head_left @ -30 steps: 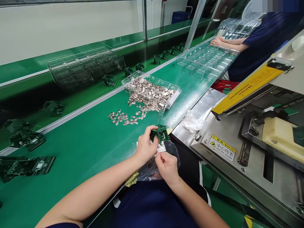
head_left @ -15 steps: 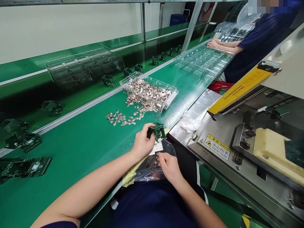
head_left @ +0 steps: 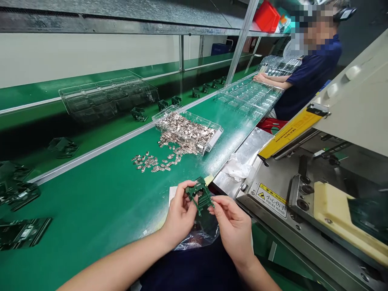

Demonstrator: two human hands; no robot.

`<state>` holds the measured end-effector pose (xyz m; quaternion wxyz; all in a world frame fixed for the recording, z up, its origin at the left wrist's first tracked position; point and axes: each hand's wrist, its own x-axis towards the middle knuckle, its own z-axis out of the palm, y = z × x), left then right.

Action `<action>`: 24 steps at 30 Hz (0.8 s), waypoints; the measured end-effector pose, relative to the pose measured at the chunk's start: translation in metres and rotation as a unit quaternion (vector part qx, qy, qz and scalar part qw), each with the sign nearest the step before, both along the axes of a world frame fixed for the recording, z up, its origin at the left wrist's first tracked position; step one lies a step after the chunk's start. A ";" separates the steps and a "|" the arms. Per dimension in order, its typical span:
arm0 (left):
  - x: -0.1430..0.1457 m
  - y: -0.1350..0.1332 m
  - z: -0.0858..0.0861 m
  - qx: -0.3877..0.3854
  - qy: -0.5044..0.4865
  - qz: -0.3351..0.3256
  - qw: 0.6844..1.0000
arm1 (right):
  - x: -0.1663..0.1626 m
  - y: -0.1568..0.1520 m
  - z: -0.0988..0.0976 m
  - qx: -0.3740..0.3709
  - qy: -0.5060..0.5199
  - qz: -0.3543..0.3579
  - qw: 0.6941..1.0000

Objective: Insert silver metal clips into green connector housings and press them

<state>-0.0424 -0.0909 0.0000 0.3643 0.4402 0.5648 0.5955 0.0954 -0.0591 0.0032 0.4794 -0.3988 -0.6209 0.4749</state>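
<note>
A green circuit board frame (head_left: 203,191) with cut-out openings is held in front of me, above a clear plastic bag (head_left: 200,238). My left hand (head_left: 181,212) grips its left side between thumb and fingers. At its right edge, the fingertips of my right hand (head_left: 232,218) are pinched together on the board; whether a small part is also between them I cannot tell. Part of a white sheet (head_left: 171,195) shows behind my left hand. Beyond my hands, small silvery metal pieces (head_left: 184,131) fill a clear plastic tray (head_left: 214,141) and spill onto the green table.
Several green board assemblies (head_left: 21,233) stand along the left and far side of the green table (head_left: 100,202). To my right is a metal machine (head_left: 291,202) with a warning label. A co-worker (head_left: 315,68) sits farther along, hands by clear trays (head_left: 250,95).
My right hand has moved from the white sheet up to the green board's right edge. The sheet now lies left of the board, behind my left hand. The view has tilted up slightly.
</note>
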 end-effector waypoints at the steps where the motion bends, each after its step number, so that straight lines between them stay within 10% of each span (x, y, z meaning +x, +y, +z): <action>1: 0.002 -0.003 -0.001 0.002 -0.006 -0.014 1.000 | -0.003 0.001 0.001 0.035 -0.015 -0.003 0.999; 9: 0.004 -0.014 -0.014 0.027 0.000 -0.076 0.997 | -0.013 -0.004 0.002 0.122 -0.102 -0.074 0.984; 19: 0.011 -0.011 -0.002 0.039 -0.048 -0.107 0.992 | 0.000 -0.001 0.005 -0.114 0.133 0.044 0.984; 24: 0.022 0.003 0.018 -0.012 0.025 -0.187 0.982 | 0.062 0.005 0.020 0.031 -0.036 0.083 0.995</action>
